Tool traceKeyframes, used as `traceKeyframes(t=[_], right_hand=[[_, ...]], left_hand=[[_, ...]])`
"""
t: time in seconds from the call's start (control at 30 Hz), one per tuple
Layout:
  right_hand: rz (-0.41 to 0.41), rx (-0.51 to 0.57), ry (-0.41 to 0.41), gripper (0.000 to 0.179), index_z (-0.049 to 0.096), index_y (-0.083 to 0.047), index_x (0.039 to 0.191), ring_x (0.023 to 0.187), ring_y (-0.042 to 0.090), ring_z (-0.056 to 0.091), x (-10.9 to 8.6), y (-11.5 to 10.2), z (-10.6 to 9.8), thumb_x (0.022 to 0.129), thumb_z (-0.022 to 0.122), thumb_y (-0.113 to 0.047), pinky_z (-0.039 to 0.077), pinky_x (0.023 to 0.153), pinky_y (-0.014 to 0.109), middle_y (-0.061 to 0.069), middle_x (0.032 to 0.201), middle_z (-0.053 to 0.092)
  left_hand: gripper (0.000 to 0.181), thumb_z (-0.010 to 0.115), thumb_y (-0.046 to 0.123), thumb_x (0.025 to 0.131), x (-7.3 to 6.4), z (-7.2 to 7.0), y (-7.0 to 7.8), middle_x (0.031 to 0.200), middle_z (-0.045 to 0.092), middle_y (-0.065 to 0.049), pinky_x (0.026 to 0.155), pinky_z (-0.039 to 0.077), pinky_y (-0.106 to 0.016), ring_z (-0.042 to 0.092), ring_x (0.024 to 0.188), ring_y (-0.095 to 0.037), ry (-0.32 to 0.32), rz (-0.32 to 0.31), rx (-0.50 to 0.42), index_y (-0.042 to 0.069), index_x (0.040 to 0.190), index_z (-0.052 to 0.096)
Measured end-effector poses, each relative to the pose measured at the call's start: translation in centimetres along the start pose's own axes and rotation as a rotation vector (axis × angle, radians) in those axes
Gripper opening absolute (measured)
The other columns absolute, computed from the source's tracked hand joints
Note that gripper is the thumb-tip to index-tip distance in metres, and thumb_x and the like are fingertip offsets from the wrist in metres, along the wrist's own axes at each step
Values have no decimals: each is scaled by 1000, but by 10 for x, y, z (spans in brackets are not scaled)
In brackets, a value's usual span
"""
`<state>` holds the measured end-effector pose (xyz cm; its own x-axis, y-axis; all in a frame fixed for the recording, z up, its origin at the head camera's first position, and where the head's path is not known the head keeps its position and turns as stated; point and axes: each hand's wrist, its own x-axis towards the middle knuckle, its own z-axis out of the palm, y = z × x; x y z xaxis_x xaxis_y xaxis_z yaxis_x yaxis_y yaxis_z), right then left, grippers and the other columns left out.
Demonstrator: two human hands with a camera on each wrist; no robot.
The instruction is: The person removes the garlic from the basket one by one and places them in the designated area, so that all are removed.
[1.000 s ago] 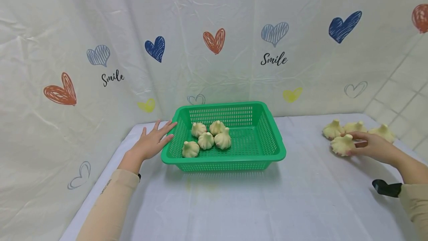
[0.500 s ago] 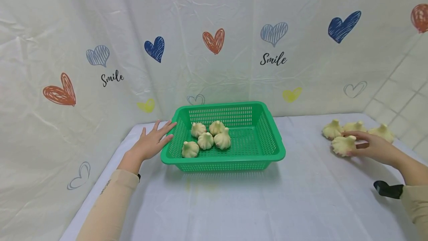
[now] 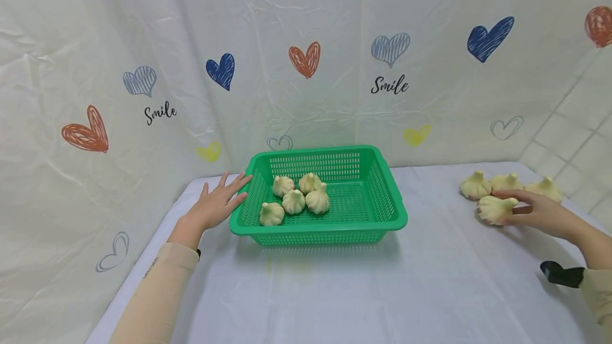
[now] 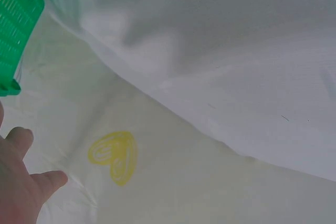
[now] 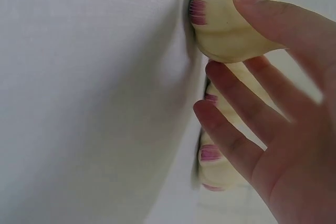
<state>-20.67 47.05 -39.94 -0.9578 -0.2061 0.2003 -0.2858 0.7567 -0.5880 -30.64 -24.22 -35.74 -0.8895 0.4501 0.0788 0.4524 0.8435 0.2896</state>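
While my left hand [image 3: 216, 207] lay flat against the green basket [image 3: 394, 211] | my right hand [image 3: 535, 210] pinched a garlic bulb [image 3: 492, 209] | table [image 3: 430, 280]

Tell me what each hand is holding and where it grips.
The right hand pinches a garlic bulb by its round sides, thumb against fingers. The left hand holds nothing; it rests flat against the green basket.

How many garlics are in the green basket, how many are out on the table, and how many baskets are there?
Garlic bulbs in the green basket: 5, e.g.
Garlic bulbs on the table: 4, one of them gripped by the right hand
Green baskets: 1, with the left hand resting against its side
Total: 10 things
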Motion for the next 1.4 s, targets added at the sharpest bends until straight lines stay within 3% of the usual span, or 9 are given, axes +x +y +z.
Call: traceKeyframes(t=[0.17, 0.33, 0.5, 0.73, 0.87, 1.03, 1.1, 1.27, 1.4], right_hand=[[9, 11, -9, 53, 64, -35, 130, 96, -18, 49, -4, 0, -4, 89, 79, -5, 50, 71, 14, -47, 118, 41], [27, -43, -10, 49, 61, -11, 136, 97, -18, 49, -9, 0, -11, 91, 78, -10, 50, 69, 16, -48, 117, 38], [78, -60, -16, 52, 57, -3, 136, 95, -21, 47, -12, -3, -19, 91, 79, -14, 50, 68, 17, -49, 114, 34], [97, -54, 5, 49, 56, -43, 124, 93, -22, 47, -10, -20, -32, 92, 79, -15, 50, 66, 17, -51, 113, 33], [74, -49, 31, 54, 53, -49, 123, 93, -22, 49, -6, -34, -37, 93, 77, -11, 52, 66, 17, -48, 116, 38], [93, -123, 31, 39, 60, -15, 132, 92, -14, 56, 5, -57, -39, 96, 75, -15, 54, 65, 20, -3, 129, 62], [102, -152, 10, 49, 52, 0, 140, 98, 9, 68, 9, -67, -39, 99, 72, -17, 59, 67, 28, 25, 135, 57], [91, -162, 3, 54, 47, 6, 144, 114, 59, 56, 20, -92, -38, 102, 67, -21, 61, 67, 39, 40, 138, 50], [43, -156, 35, 49, 54, 0, 142, 104, 18, 70, 30, -109, -36, 100, 70, -20, 56, 68, 22, 7, 130, 65]], left_hand=[[58, 38, 44, 112, -1, 0, 0, 170, 20, -7, 111, -10, -76, -3, 155, -42, 0, 2, -2, 24, 165, 26], [58, 39, 43, 112, -1, 0, 0, 170, 20, -8, 111, -9, -77, -3, 155, -42, 1, 4, -4, 24, 165, 26], [58, 38, 44, 112, -1, 0, -1, 170, 20, -7, 111, -10, -76, -2, 155, -43, 1, 3, -1, 24, 165, 26], [59, 38, 46, 111, -1, 0, -1, 170, 20, -7, 112, -10, -76, -3, 155, -43, -1, 3, 3, 25, 165, 26], [59, 38, 45, 112, -1, -1, 0, 170, 20, -7, 112, -10, -76, -3, 155, -43, -2, 5, 11, 25, 165, 25], [59, 38, 45, 112, 0, -1, 0, 170, 20, -7, 112, -10, -76, -3, 155, -42, -2, 3, 11, 25, 165, 25], [59, 38, 46, 112, 0, -1, 0, 170, 20, -7, 112, -10, -75, -3, 155, -42, -2, 0, 11, 25, 165, 25], [59, 38, 45, 112, 0, -1, 1, 170, 19, -7, 112, -10, -75, -3, 155, -43, -5, -4, 17, 25, 165, 25], [58, 39, 43, 112, 0, -2, 1, 170, 20, -7, 112, -10, -75, -2, 155, -43, -4, -3, 17, 25, 165, 25]])
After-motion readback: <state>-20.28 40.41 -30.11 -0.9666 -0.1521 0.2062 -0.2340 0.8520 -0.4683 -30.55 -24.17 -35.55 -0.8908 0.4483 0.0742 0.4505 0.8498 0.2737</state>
